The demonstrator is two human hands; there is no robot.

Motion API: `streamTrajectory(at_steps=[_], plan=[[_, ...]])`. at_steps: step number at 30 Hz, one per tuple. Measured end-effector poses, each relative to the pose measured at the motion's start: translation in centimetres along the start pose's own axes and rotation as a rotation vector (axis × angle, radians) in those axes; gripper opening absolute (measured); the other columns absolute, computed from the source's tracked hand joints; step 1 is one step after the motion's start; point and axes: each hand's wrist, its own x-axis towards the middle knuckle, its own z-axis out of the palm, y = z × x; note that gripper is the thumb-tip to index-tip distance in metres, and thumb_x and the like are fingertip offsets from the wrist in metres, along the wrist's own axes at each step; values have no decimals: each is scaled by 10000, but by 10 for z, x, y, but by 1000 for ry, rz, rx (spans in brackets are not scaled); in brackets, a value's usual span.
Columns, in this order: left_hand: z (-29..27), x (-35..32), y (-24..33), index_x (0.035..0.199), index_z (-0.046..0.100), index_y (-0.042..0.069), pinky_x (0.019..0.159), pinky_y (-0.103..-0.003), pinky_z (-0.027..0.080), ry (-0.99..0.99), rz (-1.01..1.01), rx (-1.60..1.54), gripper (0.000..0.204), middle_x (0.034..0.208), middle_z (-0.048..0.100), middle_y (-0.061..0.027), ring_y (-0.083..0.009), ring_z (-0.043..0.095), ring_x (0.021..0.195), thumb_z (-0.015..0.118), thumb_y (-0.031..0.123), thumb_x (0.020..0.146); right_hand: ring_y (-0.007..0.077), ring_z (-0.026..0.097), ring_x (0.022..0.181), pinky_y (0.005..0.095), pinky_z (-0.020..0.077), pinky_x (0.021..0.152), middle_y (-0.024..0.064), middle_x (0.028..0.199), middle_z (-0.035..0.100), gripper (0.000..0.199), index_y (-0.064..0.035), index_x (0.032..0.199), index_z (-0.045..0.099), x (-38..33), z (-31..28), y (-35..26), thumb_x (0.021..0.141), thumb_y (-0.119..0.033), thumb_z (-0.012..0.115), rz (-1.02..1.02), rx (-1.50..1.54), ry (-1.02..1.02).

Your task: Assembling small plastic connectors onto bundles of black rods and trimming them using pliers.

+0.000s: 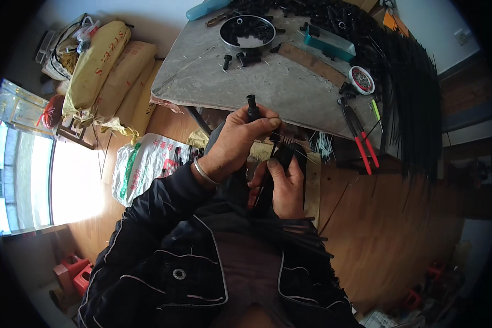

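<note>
My left hand (236, 136), with a metal bangle at its wrist, is closed round a small black cylindrical part (251, 105) whose flanged end sticks up out of the fist. Its thumb and forefinger pinch close to some thin wire-like pieces, too fine to make out. Just below and to the right, my right hand (287, 188) grips a black bundle of slender rods (282, 156), thumb on top. Thin prongs fan out at the bundle's upper end, near the left fingertips. Both hands are in front of the table's near edge, above my lap.
On the grey table (197, 71) are a round pan of black parts (247, 31), a teal box (329, 44), a rusty metal bar (311, 64) and a small round dish (361, 80). Red-handled pliers (361, 139) overhang the edge. Long black rods (415, 104) hang at right; yellow sacks (101, 71) lean left.
</note>
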Motion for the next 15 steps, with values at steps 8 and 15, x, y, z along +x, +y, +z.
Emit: streamTrajectory(at_steps=[8, 15], plan=[[-15, -4, 14, 1222, 570, -4, 707, -231, 487, -102, -64, 314, 329, 909, 649, -27, -82, 583, 783, 593, 183, 953, 145, 562, 627, 283, 514, 602, 54, 755, 578, 172, -16, 1093, 549, 1, -3, -3, 980, -138, 506, 9, 68, 58], [0, -24, -8, 1142, 617, 20, 662, -215, 484, 31, -74, 255, 294, 901, 667, -10, -58, 589, 771, 698, 51, 860, 115, 573, 669, 269, 511, 602, 46, 787, 595, 168, -8, 1058, 557, 2, -3, -1, 993, -156, 510, -53, 54, -19]])
